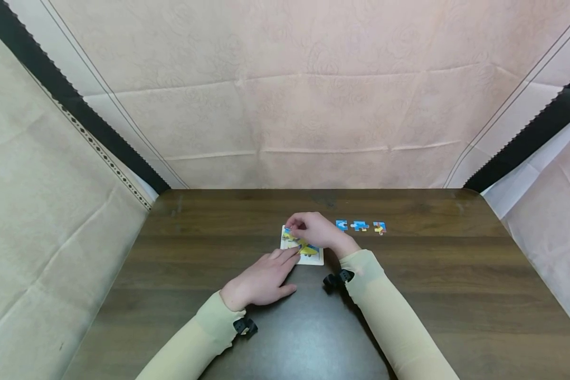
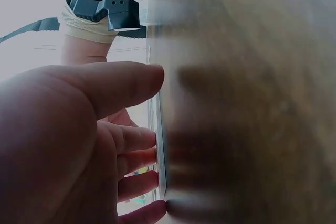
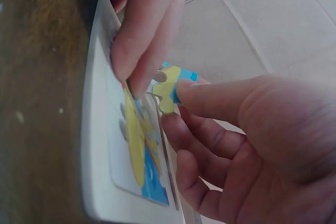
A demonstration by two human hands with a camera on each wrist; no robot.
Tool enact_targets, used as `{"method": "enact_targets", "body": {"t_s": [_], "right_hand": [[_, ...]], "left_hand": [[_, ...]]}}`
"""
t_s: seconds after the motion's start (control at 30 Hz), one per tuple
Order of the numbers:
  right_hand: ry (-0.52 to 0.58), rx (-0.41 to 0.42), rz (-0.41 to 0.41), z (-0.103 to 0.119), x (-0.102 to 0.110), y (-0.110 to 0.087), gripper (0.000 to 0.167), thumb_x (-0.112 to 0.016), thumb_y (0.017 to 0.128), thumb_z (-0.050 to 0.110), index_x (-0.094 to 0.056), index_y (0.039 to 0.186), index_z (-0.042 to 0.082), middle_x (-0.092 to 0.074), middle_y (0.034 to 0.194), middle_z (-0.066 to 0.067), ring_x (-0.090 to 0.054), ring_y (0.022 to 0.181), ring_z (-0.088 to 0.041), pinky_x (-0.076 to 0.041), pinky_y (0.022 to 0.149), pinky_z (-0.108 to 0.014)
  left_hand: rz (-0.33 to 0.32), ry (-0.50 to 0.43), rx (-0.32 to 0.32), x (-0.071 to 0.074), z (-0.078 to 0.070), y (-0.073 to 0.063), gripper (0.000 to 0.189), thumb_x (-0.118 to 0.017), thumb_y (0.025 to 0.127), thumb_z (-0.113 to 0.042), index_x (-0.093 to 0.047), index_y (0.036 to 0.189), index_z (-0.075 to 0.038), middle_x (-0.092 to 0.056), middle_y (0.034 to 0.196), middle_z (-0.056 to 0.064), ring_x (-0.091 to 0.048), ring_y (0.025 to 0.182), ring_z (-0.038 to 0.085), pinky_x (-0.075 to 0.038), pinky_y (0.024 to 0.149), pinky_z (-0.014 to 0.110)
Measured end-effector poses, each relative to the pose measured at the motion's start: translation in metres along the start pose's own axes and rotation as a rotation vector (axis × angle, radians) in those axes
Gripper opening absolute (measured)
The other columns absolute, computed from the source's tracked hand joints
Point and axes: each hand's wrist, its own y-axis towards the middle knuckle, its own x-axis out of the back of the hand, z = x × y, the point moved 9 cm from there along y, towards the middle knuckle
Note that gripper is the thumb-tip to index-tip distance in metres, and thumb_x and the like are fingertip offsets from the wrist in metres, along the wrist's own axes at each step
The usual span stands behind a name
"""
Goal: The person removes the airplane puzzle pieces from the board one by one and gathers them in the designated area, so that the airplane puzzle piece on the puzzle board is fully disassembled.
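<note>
A white-rimmed puzzle board point(image 1: 316, 260) with a yellow and blue picture lies on the table under both hands. My left hand point(image 1: 265, 277) rests its straight fingertips on the board's near left part. Over the board's far side, my right hand point(image 1: 317, 230) pinches a yellow and blue jigsaw piece point(image 3: 169, 83) between thumb and fingers. In the right wrist view, that piece is tilted up beside the picture, close to the left fingertips. The left wrist view shows the left fingers along the board's edge point(image 2: 162, 166); the picture is mostly hidden there.
Three loose jigsaw pieces lie in a row to the right of the board: a blue one point(image 1: 341, 225), another mostly blue point(image 1: 360, 226) and a multicoloured one point(image 1: 379, 227). The brown wooden table point(image 1: 437, 285) ends at a pale cloth wall point(image 1: 290, 116).
</note>
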Motion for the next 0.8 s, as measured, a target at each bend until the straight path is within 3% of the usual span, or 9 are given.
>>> {"method": "enact_targets", "body": {"t_s": [0.47,0.8], "right_hand": [[-0.001,0.014,-0.02,-0.005,0.013,-0.007,0.015,-0.07,0.106,0.021,-0.076,0.12,0.02,-0.071,0.106,0.004,-0.063,0.098,-0.02,-0.053,0.093,-0.041],[0.011,0.029,-0.066,-0.026,0.043,-0.044,0.017,-0.071,0.106,0.02,-0.079,0.121,0.021,-0.074,0.111,0.005,-0.064,0.1,-0.021,-0.054,0.094,-0.042]], "left_hand": [[0.009,0.026,0.015,-0.002,-0.001,0.0,0.078,-0.062,0.108,-0.046,-0.033,0.168,-0.006,-0.027,0.175,0.01,-0.03,0.158,0.028,-0.033,0.125,0.049],[0.028,0.003,0.037,-0.005,-0.002,0.0,0.078,-0.062,0.108,-0.047,-0.033,0.168,-0.007,-0.025,0.176,0.009,-0.029,0.159,0.028,-0.032,0.125,0.05]]}}
